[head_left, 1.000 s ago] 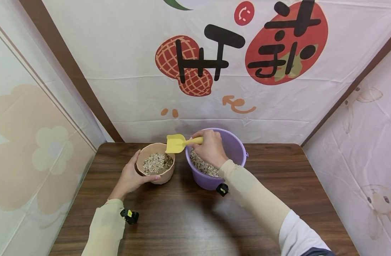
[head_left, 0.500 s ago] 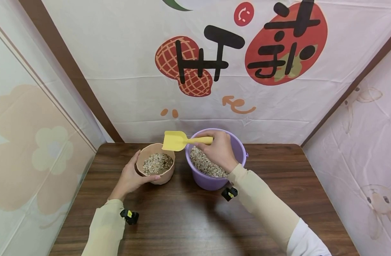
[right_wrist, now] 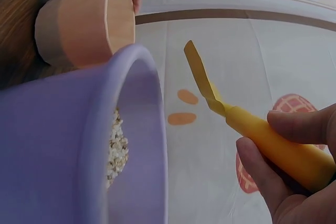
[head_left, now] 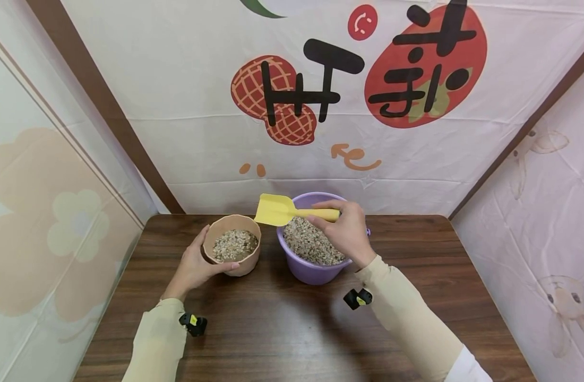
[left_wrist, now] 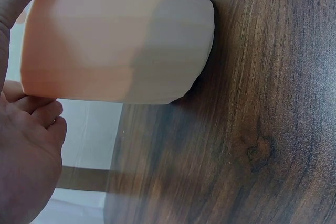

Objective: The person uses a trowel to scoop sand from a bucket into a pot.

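Note:
My left hand (head_left: pixel 194 265) grips a peach-coloured pot (head_left: pixel 246 265), thumb along the near rim and fingers round its left side. Inside the pot lies pale gravel (head_left: pixel 234 244). My right hand (head_left: pixel 344 228) holds a yellow toy shovel (head_left: pixel 275 209) by its handle, pinched between thumb and fingers. The shovel's blade points left, above the gap between the pot and a purple bucket (head_left: pixel 311 273); no gravel shows on it. More gravel (head_left: pixel 308 241) fills part of the bucket. In the right wrist view the shovel (right_wrist: pixel 278 148) is seen edge-on above the bucket's rim.
Pot and bucket stand side by side at the back of a dark wooden table (head_left: pixel 282 329), close to a white printed cloth wall (head_left: pixel 196 132). Further cloth panels (head_left: pixel 550 223) rise on both sides. Each wrist carries a small black camera (head_left: pixel 194 323).
My right hand has moved to the right with the shovel, whose blade has drawn away from over the pot's rim toward the bucket. The left hand and the pot have stayed in place.

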`<move>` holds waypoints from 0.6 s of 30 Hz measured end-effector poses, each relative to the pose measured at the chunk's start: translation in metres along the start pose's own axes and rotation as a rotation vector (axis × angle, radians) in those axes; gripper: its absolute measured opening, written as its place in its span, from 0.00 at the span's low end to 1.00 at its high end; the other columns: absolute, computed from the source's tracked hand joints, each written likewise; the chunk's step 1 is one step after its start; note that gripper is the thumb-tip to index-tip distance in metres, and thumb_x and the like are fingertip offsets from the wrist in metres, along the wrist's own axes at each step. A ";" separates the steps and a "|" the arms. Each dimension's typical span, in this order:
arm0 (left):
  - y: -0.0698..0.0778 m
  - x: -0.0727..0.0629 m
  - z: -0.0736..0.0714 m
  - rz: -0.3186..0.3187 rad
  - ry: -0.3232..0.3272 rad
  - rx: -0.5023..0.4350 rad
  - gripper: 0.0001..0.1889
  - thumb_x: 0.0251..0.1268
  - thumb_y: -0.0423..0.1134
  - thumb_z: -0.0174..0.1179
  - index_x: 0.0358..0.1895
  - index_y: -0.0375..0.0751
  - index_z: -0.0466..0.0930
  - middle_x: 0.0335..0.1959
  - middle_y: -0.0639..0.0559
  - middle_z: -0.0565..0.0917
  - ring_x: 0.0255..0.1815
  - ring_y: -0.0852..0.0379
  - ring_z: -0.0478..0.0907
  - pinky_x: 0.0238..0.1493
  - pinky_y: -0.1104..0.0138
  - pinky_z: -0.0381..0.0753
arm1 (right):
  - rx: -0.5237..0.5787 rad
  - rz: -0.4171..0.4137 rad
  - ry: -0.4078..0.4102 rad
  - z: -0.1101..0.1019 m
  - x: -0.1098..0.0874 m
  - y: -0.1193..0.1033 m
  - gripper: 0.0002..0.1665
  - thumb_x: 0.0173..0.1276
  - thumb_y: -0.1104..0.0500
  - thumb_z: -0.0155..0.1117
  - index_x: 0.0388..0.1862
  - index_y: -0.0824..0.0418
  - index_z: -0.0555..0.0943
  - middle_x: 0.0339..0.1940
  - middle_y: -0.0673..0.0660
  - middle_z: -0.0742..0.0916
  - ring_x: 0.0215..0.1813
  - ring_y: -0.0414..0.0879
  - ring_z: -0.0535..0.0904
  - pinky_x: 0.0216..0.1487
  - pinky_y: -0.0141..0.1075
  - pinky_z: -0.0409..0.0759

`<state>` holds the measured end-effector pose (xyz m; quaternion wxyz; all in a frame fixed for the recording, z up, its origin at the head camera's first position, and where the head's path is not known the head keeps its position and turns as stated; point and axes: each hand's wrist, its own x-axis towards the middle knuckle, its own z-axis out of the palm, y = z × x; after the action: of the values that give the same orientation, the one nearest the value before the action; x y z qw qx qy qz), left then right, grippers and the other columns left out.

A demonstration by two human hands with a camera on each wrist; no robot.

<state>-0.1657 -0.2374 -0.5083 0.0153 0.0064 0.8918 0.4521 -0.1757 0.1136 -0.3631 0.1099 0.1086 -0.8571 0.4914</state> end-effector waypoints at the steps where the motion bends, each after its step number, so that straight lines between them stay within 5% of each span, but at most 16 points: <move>1: 0.000 0.000 0.000 0.000 0.000 0.001 0.72 0.40 0.58 0.83 0.83 0.39 0.40 0.80 0.33 0.55 0.77 0.34 0.57 0.70 0.39 0.62 | 0.006 0.004 0.003 -0.002 -0.001 0.002 0.14 0.59 0.61 0.80 0.45 0.63 0.91 0.30 0.55 0.88 0.20 0.44 0.74 0.20 0.32 0.73; 9: 0.000 -0.001 0.000 0.002 -0.001 -0.002 0.72 0.40 0.58 0.83 0.83 0.38 0.40 0.80 0.33 0.54 0.77 0.34 0.56 0.71 0.38 0.62 | 0.056 0.029 0.049 -0.021 -0.011 0.016 0.14 0.59 0.60 0.81 0.43 0.61 0.91 0.27 0.56 0.89 0.23 0.47 0.78 0.22 0.32 0.78; 18: 0.001 -0.001 0.000 0.005 -0.001 -0.009 0.72 0.41 0.57 0.83 0.83 0.39 0.40 0.80 0.33 0.54 0.77 0.34 0.56 0.71 0.39 0.62 | 0.051 0.122 0.102 -0.040 -0.020 0.034 0.17 0.58 0.60 0.81 0.45 0.64 0.90 0.39 0.61 0.89 0.32 0.47 0.79 0.27 0.29 0.78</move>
<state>-0.1650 -0.2368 -0.5072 0.0145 0.0089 0.8897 0.4561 -0.1636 0.1667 -0.3765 0.1206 0.0337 -0.8426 0.5237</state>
